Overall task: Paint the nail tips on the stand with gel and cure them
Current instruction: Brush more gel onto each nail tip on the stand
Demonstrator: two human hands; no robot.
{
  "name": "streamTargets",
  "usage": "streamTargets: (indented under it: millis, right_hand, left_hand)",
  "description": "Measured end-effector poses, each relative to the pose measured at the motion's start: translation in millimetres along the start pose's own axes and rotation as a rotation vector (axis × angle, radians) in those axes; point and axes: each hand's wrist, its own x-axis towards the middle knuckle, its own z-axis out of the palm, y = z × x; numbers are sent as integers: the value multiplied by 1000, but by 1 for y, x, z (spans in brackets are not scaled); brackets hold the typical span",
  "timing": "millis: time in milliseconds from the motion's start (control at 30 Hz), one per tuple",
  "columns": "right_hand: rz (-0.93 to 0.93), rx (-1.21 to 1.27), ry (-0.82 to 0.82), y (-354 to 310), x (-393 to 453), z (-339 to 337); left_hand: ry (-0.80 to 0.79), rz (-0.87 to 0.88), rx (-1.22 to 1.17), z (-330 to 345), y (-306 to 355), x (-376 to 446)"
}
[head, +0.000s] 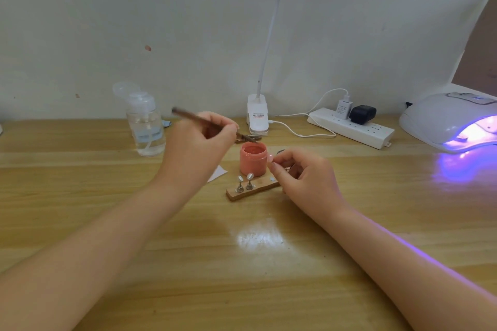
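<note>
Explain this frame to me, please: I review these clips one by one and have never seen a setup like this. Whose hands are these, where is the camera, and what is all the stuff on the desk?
There is no machine here. A person works with bare hands, and the single picture comes from a camera worn on their head, looking forward and down.

The left hand holds a thin brush with its tip at the open pink gel jar. The right hand pinches a small pale nail tip beside the jar.

In front of the jar lies a wooden stand with two nail tips on metal holders. On the wooden table also stand a clear pump bottle, a clip-on desk lamp, a power strip with plugs in it, and on the right a white curing lamp glowing purple.
</note>
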Motion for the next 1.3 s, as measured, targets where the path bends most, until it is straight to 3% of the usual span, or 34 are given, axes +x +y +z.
streamTargets:
  millis: [100,233,500,700,833,1000,1300]
  right_hand:
    - [-23,-15,0,1,0,1]
    - [-34,-8,-6,2,-1,2]
    - [-31,2,-5,2,0,3]
    - [-38,-5,7,3,0,3]
    - [-39,-13,5,2,0,3]
    - [-49,-33,-4,1,0,2]
    - [-47,-37,0,2,0,2]
  left_hand:
    - [-21,0,216,3,5,24]
    - [-179,-9,447,17,8,52]
    - [-402,-147,572,43,-2,60]
    - [-178,-195,351,26,-1,67]
    - [-47,-356,104,10,-9,70]
    - [-7,-552,-42,-3,-27,65]
    - [-5,-597,-174,-1,-32,61]
